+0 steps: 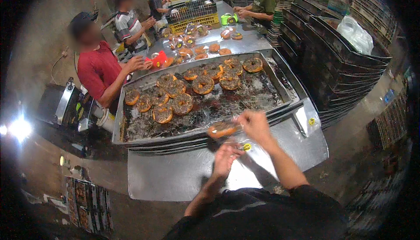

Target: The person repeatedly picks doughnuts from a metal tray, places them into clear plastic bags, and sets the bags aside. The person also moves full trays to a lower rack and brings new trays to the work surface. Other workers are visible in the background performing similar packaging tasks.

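Note:
A chocolate-sprinkled donut (222,129) hangs over the near edge of the large tray, smeared by motion. My right hand (256,127) is closed at its right end, with the fingertips pinched on it. Just below, my left hand (225,157) is closed on a clear plastic bag (242,147) with a round yellow label. Shine from clear film shows around the donut; whether it is inside the bag I cannot tell. Several more sprinkled donuts (203,84) lie in the tray (210,108), mostly along its left and far sides.
The tray rests on stacked trays upon a metal table (162,178). Flat clear packaging (302,121) with a yellow label lies at the right. Black trays (332,65) are piled at right. A person in red (99,67) and several others work farther back, near bagged donuts (183,43).

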The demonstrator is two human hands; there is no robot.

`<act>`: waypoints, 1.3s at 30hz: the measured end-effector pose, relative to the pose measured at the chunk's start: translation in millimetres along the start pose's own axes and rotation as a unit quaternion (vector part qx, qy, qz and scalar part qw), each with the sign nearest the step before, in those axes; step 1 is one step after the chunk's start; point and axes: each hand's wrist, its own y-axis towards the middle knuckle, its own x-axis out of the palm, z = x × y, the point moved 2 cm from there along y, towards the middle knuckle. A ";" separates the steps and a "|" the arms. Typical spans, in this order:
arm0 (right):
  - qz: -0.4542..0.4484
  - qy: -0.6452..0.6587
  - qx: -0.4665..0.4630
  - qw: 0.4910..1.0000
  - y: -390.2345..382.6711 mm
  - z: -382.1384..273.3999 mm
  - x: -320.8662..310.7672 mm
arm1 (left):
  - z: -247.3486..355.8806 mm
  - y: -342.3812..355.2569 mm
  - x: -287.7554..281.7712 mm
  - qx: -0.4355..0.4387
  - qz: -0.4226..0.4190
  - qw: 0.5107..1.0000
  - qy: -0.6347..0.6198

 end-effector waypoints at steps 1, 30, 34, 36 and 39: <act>0.044 -0.043 -0.029 0.998 28.3 -10.6 -17.6 | -16.4 -2.2 -7.3 -0.012 -0.075 0.991 0.106; -0.152 0.371 0.452 0.797 -172.4 85.7 20.1 | -50.5 10.7 -3.6 0.118 -0.081 0.845 0.516; 0.026 0.559 0.363 0.745 -67.6 49.7 8.5 | -4.1 7.6 29.1 0.261 -0.086 0.816 0.508; 0.011 0.748 0.147 0.647 -41.2 23.0 23.1 | 4.5 18.0 23.4 0.225 0.044 0.953 0.197; -0.062 0.775 0.351 0.521 -56.2 0.2 63.5 | 28.2 30.2 -9.2 -0.001 0.044 0.974 -0.220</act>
